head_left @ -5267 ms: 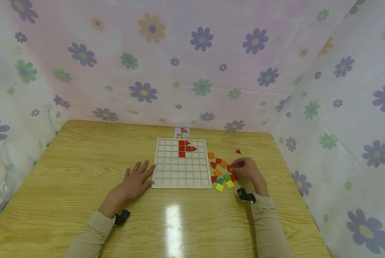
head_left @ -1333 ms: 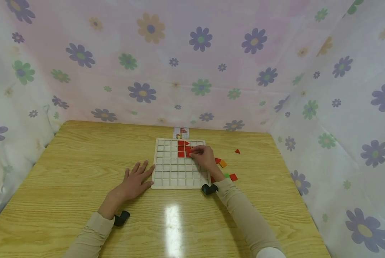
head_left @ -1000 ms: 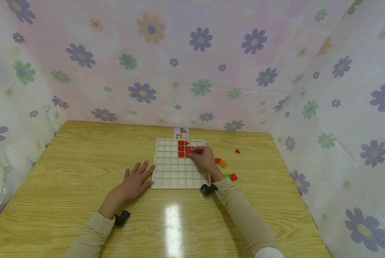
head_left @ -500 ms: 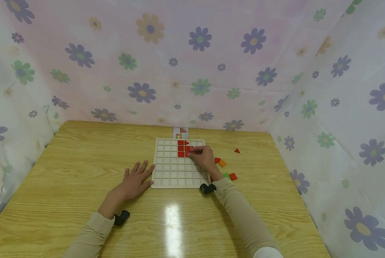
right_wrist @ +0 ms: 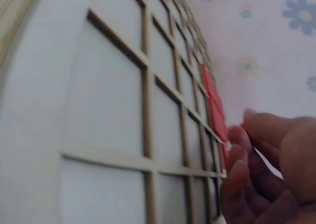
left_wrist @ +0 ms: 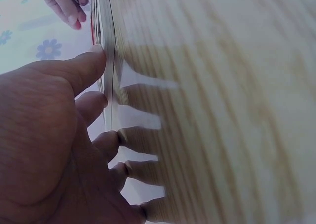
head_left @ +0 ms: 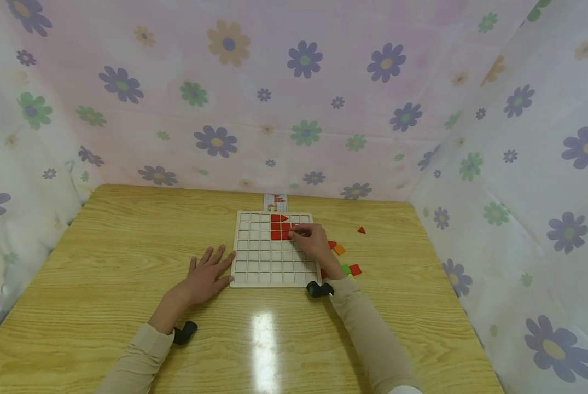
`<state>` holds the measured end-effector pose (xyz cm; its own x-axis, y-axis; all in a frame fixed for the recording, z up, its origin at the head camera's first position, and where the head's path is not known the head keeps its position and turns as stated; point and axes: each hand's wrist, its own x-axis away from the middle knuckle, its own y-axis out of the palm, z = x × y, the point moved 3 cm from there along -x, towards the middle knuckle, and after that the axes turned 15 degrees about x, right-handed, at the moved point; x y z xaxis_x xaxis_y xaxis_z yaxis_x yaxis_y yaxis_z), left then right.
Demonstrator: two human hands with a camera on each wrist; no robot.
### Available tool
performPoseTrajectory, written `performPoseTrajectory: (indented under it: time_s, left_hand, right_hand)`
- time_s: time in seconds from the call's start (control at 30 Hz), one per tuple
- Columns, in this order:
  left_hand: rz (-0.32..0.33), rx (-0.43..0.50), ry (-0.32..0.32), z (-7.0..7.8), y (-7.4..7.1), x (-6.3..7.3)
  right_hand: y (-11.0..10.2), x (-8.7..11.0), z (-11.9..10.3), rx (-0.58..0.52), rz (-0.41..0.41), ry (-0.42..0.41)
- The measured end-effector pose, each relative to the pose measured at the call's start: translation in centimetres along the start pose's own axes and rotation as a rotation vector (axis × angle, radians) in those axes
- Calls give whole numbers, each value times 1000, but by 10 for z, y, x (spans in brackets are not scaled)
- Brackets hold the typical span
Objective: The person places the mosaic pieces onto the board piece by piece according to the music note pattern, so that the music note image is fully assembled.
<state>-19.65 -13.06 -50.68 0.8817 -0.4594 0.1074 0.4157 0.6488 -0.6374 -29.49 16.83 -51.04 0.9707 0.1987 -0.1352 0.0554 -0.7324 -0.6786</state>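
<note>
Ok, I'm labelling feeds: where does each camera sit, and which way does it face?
Head: on the person's head, facing forward and down at the square pale wooden grid board; left hand, right hand and beige sleeves show.
Left wrist: on that wrist, facing along the board's edge; the left hand and part of the right show.
Right wrist: on that wrist, facing low across the board; only the right hand shows.
Head and right wrist share the flat red tiles on the board.

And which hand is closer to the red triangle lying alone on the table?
Right: the right hand is over the board, left of the triangle; the left hand is farther off, at the board's left edge.
</note>
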Motion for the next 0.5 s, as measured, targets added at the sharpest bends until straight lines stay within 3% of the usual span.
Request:
performPoseTrajectory:
  time_s: [0.13, 0.27, 0.5]
  left_hand:
    - [3, 3, -2, 1, -1, 1]
    - [5, 1, 3, 2, 0, 1]
    - [9, 3, 3, 0, 0, 0]
  right_hand:
    - [-16, 8, 0, 8, -84, -42]
    - [-37, 16, 9, 90, -140, -67]
    - [-73, 37, 39, 192, -176, -12]
